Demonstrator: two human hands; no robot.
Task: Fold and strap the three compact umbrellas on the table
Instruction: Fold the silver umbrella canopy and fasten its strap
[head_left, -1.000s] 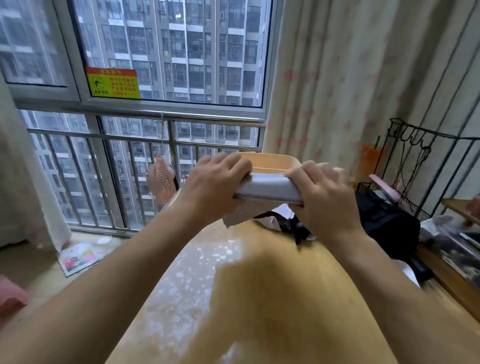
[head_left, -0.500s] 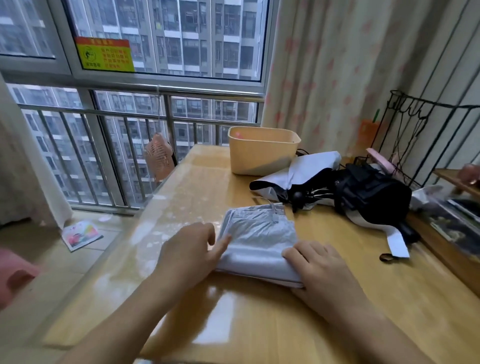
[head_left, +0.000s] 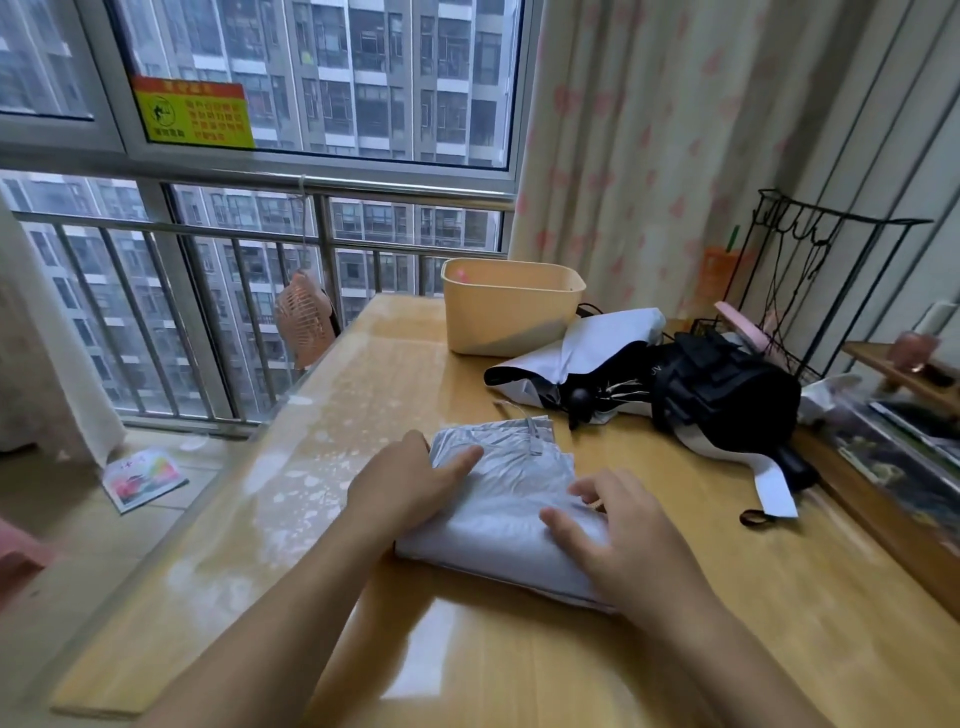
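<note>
A pale grey compact umbrella lies flattened on the wooden table in front of me, its strap trailing at the far end. My left hand rests on its left edge with the thumb laid over the fabric. My right hand presses flat on its near right corner, fingers spread. Behind it lies a white-and-black umbrella, loosely bunched, and to the right a black umbrella with a white strap hanging loose.
A beige plastic bin stands at the table's far end. A black wire rack and a low shelf with clutter line the right side. The window railing and curtain are beyond.
The grey umbrella came down from in front of my face onto the table. Both hands now lie on top of it, and my right fingers have spread over its corner.
</note>
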